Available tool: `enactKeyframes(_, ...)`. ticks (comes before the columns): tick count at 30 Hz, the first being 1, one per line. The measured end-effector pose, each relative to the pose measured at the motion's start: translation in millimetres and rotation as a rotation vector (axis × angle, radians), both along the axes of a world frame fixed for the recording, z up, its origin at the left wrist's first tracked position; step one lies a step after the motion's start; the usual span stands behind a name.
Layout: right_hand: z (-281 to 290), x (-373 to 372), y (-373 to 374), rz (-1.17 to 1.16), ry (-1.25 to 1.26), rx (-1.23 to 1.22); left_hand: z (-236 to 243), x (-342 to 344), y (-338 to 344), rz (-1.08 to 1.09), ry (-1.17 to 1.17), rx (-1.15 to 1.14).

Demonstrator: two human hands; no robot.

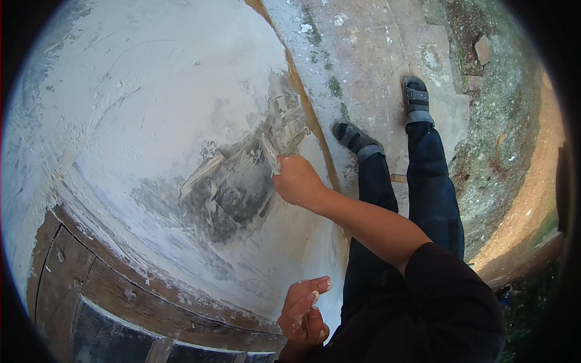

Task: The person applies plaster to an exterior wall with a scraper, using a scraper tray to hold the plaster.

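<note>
Head view: the wall [154, 109] fills the left and it's mostly white, so I'd call it well along — the grey patch [239, 190] mid-wall looks like what's left. Wood frame [139, 296] bounds it lower left, brown strip [295, 74] down the right, open room up and left of the patch. Left hand [302, 311] sits low, fingers curled, can't tell if they hold anything. Right hand's [299, 181] fingers close round what's probably a scraper [267, 150] — right side of the patch

Your right hand [296, 181] hides most of the thin pale piece [267, 149] at its fingers, leaving its kind unclear; the lower edge cuts off your left forearm [295, 352] and the wooden frame [151, 307].
</note>
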State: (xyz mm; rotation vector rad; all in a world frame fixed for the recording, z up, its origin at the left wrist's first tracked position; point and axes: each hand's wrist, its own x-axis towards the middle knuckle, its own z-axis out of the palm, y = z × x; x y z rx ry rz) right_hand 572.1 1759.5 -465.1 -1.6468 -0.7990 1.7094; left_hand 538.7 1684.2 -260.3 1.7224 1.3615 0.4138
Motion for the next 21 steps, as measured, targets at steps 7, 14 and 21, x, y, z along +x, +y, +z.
enactKeyframes(7,82,-12,30,0.132,0.241,0.165,10,-14,-5,0.053,0.027,0.003)
enactKeyframes(14,106,13,19,0.144,0.349,0.186,13,-9,0,0.035,-0.008,0.040)
enactKeyframes(21,30,32,-6,-0.036,0.150,0.038,6,-8,-5,0.039,0.014,0.046)
